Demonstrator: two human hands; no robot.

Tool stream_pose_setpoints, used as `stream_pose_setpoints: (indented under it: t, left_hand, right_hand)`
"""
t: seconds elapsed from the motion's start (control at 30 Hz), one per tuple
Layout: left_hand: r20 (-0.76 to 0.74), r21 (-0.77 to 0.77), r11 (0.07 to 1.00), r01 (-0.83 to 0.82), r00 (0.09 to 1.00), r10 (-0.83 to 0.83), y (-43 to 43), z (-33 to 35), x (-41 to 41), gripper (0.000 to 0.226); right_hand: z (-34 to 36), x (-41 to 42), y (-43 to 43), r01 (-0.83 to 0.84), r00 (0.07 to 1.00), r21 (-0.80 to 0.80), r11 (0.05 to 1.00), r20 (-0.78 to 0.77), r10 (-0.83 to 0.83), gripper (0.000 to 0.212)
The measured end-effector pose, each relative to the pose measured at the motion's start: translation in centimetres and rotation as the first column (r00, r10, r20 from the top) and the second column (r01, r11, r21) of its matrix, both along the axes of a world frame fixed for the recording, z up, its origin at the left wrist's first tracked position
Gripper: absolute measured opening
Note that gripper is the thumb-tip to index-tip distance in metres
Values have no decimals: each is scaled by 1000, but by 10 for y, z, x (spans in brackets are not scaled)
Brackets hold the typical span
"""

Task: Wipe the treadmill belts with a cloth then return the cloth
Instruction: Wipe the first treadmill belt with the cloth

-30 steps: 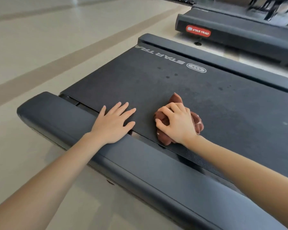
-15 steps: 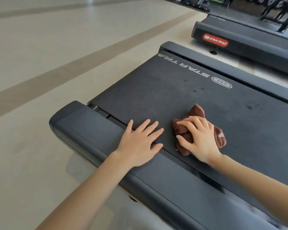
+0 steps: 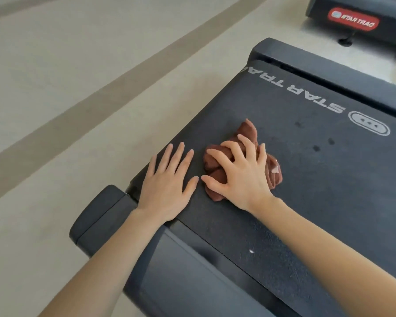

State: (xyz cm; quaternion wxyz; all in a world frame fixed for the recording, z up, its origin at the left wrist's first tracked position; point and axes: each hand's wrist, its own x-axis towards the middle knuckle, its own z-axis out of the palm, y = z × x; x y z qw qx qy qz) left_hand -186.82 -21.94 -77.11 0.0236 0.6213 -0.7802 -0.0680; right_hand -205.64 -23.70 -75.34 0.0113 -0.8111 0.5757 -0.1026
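A crumpled reddish-brown cloth [image 3: 248, 131] lies on the black treadmill belt [image 3: 306, 175] near its rear left corner. My right hand [image 3: 240, 172] lies on top of the cloth with fingers curled into it, gripping and pressing it against the belt. My left hand [image 3: 167, 181] rests flat on the belt just left of the cloth, fingers straight and spread, its heel by the belt's near edge. White "STAR TRAC" lettering and a few dark spots mark the belt beyond the cloth.
A dark grey side rail [image 3: 188, 282] runs along the near edge of the belt, and another rail [image 3: 329, 74] along the far edge. A second treadmill [image 3: 352, 21] with a red logo stands at the top right. Beige floor [image 3: 78, 88] lies to the left.
Both hands and the cloth have shifted along the belt toward its rear left corner. My left hand has moved off the side rail onto the belt. The view swung with them.
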Motion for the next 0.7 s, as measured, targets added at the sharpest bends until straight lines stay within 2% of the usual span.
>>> stream_pose_setpoints:
  t: [0.13,0.23,0.43,0.57,0.63,0.7]
  left_hand:
    - [-3,37,999,-10,1000,10,2,6,0,65]
    - [3,82,997,3,1000,-4,-1,10,-2,65]
    - [26,147,989,10,1000,-14,-5,10,-2,66]
    - [10,224,974,39,999,-43,-6,19,0,65]
    - [23,324,938,126,990,-140,-10,26,12,67]
    - [28,393,892,225,966,-256,-20,43,32,67]
  right_hand:
    - [1,0,17,146,986,17,989,80,-147,64]
    - [-1,7,15,198,977,-18,980,87,-196,58]
    - [-2,0,-13,35,999,-119,992,-1,-36,43]
    - [19,14,-21,133,986,-26,991,-103,-135,39]
    - [36,25,-20,204,969,69,977,-157,-192,40]
    - [57,37,-9,251,959,87,964,-157,-235,39]
